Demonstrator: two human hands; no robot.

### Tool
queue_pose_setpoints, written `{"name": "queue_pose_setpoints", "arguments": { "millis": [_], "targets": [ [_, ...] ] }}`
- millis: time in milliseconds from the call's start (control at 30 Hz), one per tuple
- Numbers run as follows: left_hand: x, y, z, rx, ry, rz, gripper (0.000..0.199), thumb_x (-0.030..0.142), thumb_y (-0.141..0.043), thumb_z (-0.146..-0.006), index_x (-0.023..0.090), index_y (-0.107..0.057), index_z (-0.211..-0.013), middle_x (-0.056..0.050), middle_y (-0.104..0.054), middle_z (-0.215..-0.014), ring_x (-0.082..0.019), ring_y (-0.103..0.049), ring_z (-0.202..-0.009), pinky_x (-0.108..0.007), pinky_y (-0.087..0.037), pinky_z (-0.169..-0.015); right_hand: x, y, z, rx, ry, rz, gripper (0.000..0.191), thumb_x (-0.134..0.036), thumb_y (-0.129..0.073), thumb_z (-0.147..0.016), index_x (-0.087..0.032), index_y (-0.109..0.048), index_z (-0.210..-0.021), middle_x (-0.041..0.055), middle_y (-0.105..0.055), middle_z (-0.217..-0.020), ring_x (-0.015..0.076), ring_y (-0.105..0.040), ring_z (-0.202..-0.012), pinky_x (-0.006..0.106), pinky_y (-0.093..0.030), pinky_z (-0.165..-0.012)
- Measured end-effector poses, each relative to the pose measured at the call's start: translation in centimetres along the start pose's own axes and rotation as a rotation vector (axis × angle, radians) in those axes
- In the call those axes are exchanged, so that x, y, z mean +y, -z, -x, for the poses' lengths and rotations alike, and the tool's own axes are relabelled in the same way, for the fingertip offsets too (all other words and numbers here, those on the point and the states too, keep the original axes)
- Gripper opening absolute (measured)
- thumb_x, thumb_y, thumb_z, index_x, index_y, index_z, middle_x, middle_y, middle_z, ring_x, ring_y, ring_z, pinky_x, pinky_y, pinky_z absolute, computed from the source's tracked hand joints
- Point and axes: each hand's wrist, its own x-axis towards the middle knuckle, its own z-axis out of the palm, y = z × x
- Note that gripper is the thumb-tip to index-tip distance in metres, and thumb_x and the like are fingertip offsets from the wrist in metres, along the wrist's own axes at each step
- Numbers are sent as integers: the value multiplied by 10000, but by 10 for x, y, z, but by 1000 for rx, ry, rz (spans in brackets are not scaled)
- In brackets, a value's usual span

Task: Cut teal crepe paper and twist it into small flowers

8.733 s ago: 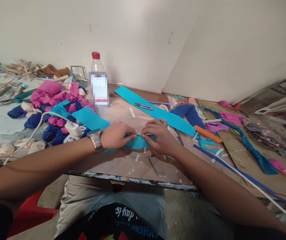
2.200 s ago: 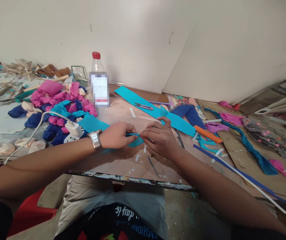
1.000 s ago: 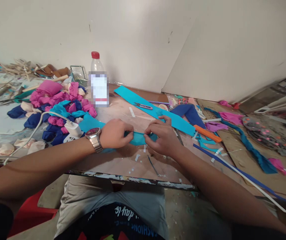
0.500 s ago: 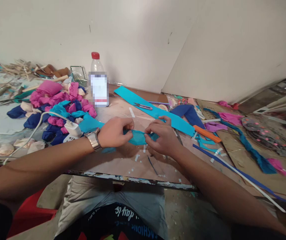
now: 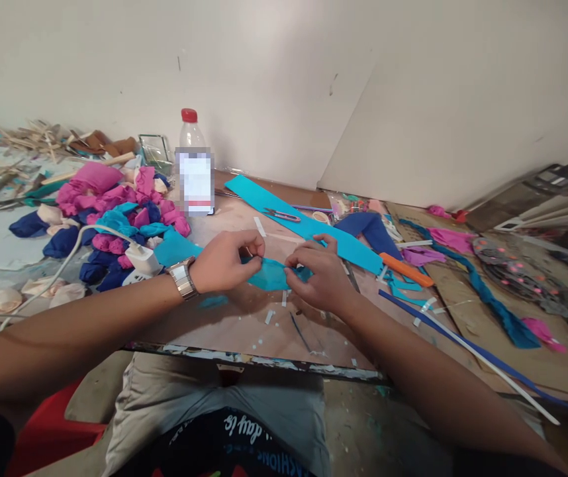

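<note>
Between my hands stretches a turquoise strip of crepe paper or thin cloth (image 5: 270,275), its upper edge held up off the table. My left hand (image 5: 227,260), with a metal watch (image 5: 183,277) at the wrist, pinches it between thumb and curled fingers. From the other end my right hand (image 5: 321,273) grips the same strip with thumb and forefinger, the other fingers bent above. Behind them lies a long, flat turquoise strip (image 5: 304,225), with small thread snips (image 5: 283,215) on top. An orange-handled cutter (image 5: 406,268) rests at its right end.
To the left is a heap of pink, blue and turquoise bundles (image 5: 110,199), beside a white charger (image 5: 142,258) with a cable. A red-capped bottle (image 5: 190,136) stands behind a phone (image 5: 197,179). Right, a blue strip (image 5: 433,321) and white stick (image 5: 502,374) cross the table edge.
Both hands keep their hold on the turquoise strip, which shows slightly more of its surface between them. The whole view has shifted a little; the other things lie as before.
</note>
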Motion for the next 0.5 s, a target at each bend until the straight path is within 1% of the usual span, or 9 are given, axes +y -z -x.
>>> {"name": "queue_pose_setpoints", "arguments": {
  "millis": [67, 133, 200, 300, 400, 500],
  "targets": [
    [0, 0, 0, -11, 13, -8, 86, 177, -615, -788, 176, -645, -868, 6, -680, -772, -140, -611, -691, -267, -457, -672, 0, 0, 0, 3, 2, -6, 80, -211, -643, -861, -224, -641, -782, -18, -738, -773, 189, -681, -824, 460, -266, -1063],
    [0, -1, 1, -50, 16, -12, 121, 234, -635, -837, 171, -676, -930, -7, -709, -811, -147, -638, -711, -271, -469, -687, -2, -1, 0, -7, 19, -5, 88, -213, -641, -874, -222, -646, -787, -15, -742, -774, 192, -679, -826, 464, -266, -1058],
    [0, -2, 3, -125, -12, -40, 190, 334, -645, -901, 172, -718, -966, -21, -742, -836, -157, -663, -738, -278, -470, -706, -4, -2, 1, -26, 51, -4, 96, -217, -637, -891, -222, -654, -797, -13, -746, -772, 197, -680, -842, 469, -264, -1051],
    [0, -5, 5, -263, -77, -145, 298, 428, -615, -960, 177, -759, -890, -28, -756, -787, -157, -650, -704, -278, -430, -682, -7, -4, 2, -52, 123, -14, 99, -227, -639, -920, -228, -680, -830, -15, -751, -772, 206, -683, -890, 477, -249, -1046],
    [-1, -6, 6, -337, -112, -235, 339, 397, -570, -996, 170, -758, -829, -26, -744, -742, -137, -601, -635, -278, -364, -636, -9, -4, 2, -75, 159, -17, 113, -234, -635, -951, -235, -700, -858, -14, -751, -770, 214, -684, -944, 486, -231, -1059],
    [-2, -6, 5, -334, -119, -279, 327, 344, -539, -1006, 166, -750, -832, -20, -725, -721, -127, -553, -604, -283, -318, -617, -8, -3, 2, -79, 151, -8, 104, -232, -640, -956, -230, -706, -875, -3, -761, -795, 218, -682, -963, 493, -227, -1077]
  ]
}}
